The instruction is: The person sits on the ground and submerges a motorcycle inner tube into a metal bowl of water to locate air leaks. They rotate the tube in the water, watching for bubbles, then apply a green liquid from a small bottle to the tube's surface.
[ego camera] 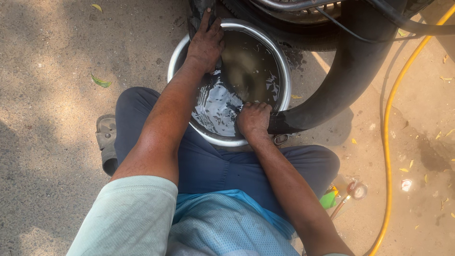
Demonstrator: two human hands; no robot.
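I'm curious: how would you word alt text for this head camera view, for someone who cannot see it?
A crouching person presses a black rubber inner tube into a round metal basin of water, left hand at the far rim, right hand gripping the tube at the near rim. A yellow hose lies on the dusty ground to the right.

The inner tube [332, 90] runs under the murky water [246, 71] in the metal basin [284, 71], and its sunken stretch cannot be made out. The right hand's [253, 118] fingertips curl over the tube and are hidden. The left hand's [206, 42] fingertips reach a dark part at the top edge, too cut off to identify. The wheel [294, 14] is cropped by the top edge. The yellow hose [388, 123] leaves the picture at both ends. Small tools [348, 192] by the knee are partly hidden.
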